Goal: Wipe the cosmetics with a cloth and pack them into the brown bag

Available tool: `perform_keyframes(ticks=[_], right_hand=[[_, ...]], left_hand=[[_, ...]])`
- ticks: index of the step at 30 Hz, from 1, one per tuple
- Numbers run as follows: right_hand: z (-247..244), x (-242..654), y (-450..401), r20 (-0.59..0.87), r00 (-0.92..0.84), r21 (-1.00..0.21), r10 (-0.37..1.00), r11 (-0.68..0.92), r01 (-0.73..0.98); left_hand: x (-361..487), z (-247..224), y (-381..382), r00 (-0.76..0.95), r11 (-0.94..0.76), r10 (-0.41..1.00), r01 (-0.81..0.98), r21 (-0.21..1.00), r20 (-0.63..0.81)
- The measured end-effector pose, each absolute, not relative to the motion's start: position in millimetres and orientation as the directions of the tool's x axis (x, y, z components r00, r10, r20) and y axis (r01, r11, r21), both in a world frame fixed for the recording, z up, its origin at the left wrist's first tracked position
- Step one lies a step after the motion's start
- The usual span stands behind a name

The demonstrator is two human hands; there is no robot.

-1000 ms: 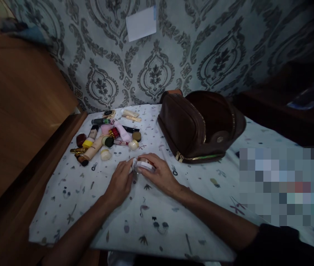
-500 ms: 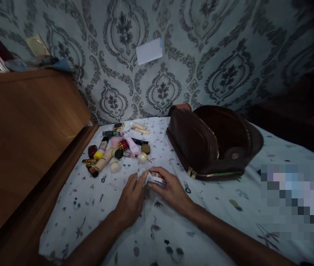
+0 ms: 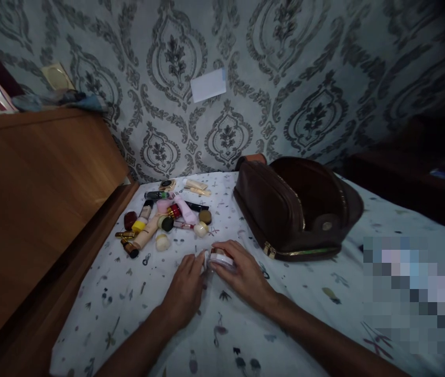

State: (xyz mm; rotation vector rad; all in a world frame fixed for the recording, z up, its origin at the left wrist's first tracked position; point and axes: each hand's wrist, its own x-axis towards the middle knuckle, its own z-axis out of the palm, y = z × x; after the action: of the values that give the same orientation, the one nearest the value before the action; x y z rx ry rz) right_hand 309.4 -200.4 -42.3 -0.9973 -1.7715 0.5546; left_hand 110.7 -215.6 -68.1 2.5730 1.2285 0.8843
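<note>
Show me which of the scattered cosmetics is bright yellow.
The small yellow item, between the dark red item and the beige tube; no other there is bright yellow.

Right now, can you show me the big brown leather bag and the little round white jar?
Big brown leather bag (image 3: 267, 209): head view, its side panel.
Little round white jar (image 3: 223, 258): head view, its rim.

White-rimmed round container (image 3: 223, 258), tilted above the patterned cloth (image 3: 222, 319).

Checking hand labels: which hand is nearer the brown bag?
Right. The right hand, holding a round container, is just short of the brown bag's near left corner. The left hand is farther off, left of the right hand.
</note>
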Motion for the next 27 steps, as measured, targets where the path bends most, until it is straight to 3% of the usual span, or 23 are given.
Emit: perform_keyframes(ticks=[5,11,17,21,27], right_hand=[[-39.7,309.7,-203.2,0.485,-0.161,-0.804,0.86,0.511,0.306],[-31.5,304.9,-204.3,0.278,-0.126,-0.96,0.952,0.279,-0.006],[-32.9,303.3,-201.9,0.212,-0.146,-0.966,0.966,0.184,-0.181],[-33.5,310.2,-203.2,0.277,-0.138,-0.961,0.951,0.277,-0.015],[-35.6,323.1,-197.2,0.453,-0.168,-0.843,0.876,0.482,0.239]], left_hand=[[111.9,-68.2,-218.0,0.449,-0.654,0.743,0.647,0.392,0.497],[113.9,-56.9,-222.4,0.398,-0.617,0.77,0.664,0.423,0.498],[107.0,-61.7,-221.6,0.395,-0.616,0.746,0.715,0.33,0.536],[106.0,-65.5,-218.5,0.436,-0.652,0.716,0.697,0.299,0.545],[114.2,-64.0,-219.2,0.408,-0.641,0.738,0.672,0.37,0.538]])
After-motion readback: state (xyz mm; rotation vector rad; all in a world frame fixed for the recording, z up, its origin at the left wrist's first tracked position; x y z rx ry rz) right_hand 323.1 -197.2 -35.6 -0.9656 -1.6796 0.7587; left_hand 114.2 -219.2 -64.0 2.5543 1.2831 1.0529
